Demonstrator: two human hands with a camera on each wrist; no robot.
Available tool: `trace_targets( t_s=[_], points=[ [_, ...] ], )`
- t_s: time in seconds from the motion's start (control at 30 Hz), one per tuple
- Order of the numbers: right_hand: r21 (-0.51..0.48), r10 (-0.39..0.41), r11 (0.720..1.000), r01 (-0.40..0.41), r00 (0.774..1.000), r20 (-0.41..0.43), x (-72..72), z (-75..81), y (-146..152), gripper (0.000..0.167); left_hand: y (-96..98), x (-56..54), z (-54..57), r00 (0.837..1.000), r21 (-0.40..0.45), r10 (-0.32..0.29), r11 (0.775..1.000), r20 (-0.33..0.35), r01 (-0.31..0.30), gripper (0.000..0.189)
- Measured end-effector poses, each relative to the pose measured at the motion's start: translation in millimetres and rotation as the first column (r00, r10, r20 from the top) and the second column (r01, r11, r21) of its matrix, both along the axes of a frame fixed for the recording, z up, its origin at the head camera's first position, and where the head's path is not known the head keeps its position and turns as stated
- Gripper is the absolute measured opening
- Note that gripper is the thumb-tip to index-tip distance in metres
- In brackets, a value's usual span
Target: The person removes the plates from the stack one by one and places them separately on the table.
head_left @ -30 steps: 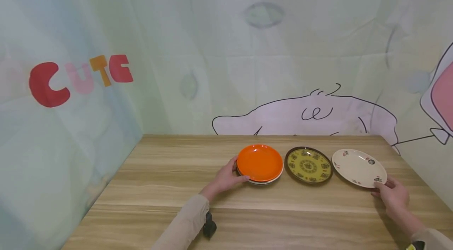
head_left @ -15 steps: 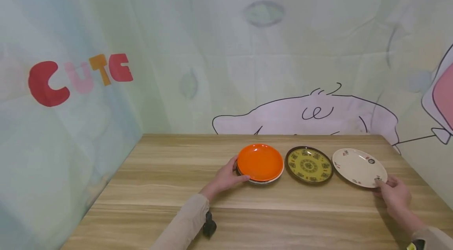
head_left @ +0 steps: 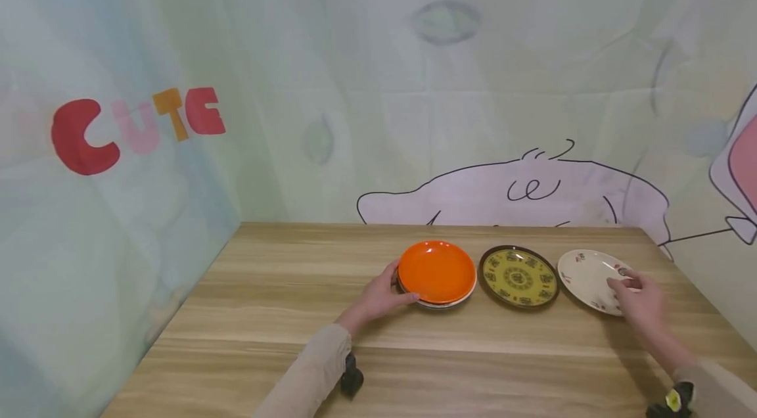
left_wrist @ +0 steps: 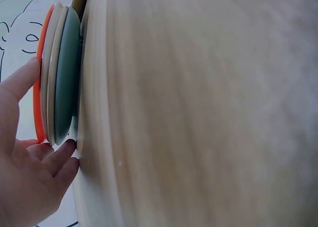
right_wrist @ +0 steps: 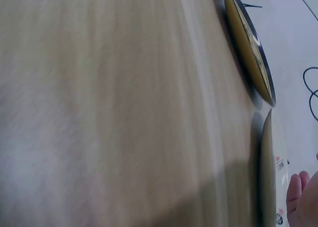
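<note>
An orange plate (head_left: 436, 270) tops a stack on the wooden table; in the left wrist view, cream plates (left_wrist: 51, 83) and a green plate (left_wrist: 68, 78) lie beneath it. My left hand (head_left: 377, 294) grips the near left edge of the stack, thumb on the orange rim and fingers low at the side. To the right sits an olive-yellow plate (head_left: 518, 277) with a dark rim and printed pattern. Over the right part of a cream oval plate (head_left: 582, 278) with small printed figures hovers my right hand (head_left: 643, 305), fingers loosely bent, holding nothing.
The wooden table (head_left: 284, 313) ends at a printed curtain (head_left: 331, 142) behind and on both sides. The plates stand in a row on its far right half. Small black wrist devices (head_left: 351, 375) are on both sleeves.
My right hand has let go of the cream oval plate's near right edge and moved left and up over it. My left hand stays at the stack. The plates have not visibly moved.
</note>
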State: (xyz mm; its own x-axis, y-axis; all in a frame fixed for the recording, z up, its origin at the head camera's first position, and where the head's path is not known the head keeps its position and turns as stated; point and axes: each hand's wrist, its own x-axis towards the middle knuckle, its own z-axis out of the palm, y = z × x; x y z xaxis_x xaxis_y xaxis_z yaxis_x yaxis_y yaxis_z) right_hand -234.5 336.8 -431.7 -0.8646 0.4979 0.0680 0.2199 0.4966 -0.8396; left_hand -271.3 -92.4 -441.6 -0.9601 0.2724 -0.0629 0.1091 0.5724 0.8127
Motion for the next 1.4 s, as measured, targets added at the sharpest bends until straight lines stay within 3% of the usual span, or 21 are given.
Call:
trace_targets(
  t_s=[0.13,0.27,0.57,0.83,1.07,1.4],
  points=[
    [0.034,0.137,0.99,-0.134,0.987,-0.082,-8.0,4.3,-13,0.048,-0.2,-0.6,-0.7,1.0,0.001,-0.005,1.0,-0.006,0.005,0.088],
    [0.05,0.272,0.962,-0.268,0.953,-0.131,-17.1,8.0,-28,0.048,-0.4,-0.3,-0.9,1.0,0.005,-0.015,1.0,-0.011,0.015,0.088],
    [0.008,0.474,0.88,-0.475,0.876,-0.084,-30.4,21.6,-69,0.052,0.0,-0.7,-0.4,1.0,0.0,-0.004,1.0,-0.008,0.004,0.089],
    [-0.062,0.573,0.813,-0.579,0.815,-0.09,-39.5,24.6,-98,0.057,-0.4,-0.9,-1.4,1.0,0.015,-0.004,1.0,-0.007,0.005,0.087],
    [-0.092,0.663,0.741,-0.665,0.746,-0.056,-45.6,24.2,-120,0.058,-0.7,-1.1,-1.1,1.0,-0.013,-0.011,1.0,-0.025,0.011,0.087],
    [-0.126,0.686,0.716,-0.687,0.725,-0.055,-52.8,17.1,-142,0.057,-0.4,-1.9,0.4,1.0,-0.016,-0.004,1.0,-0.021,0.003,0.087]
  ],
)
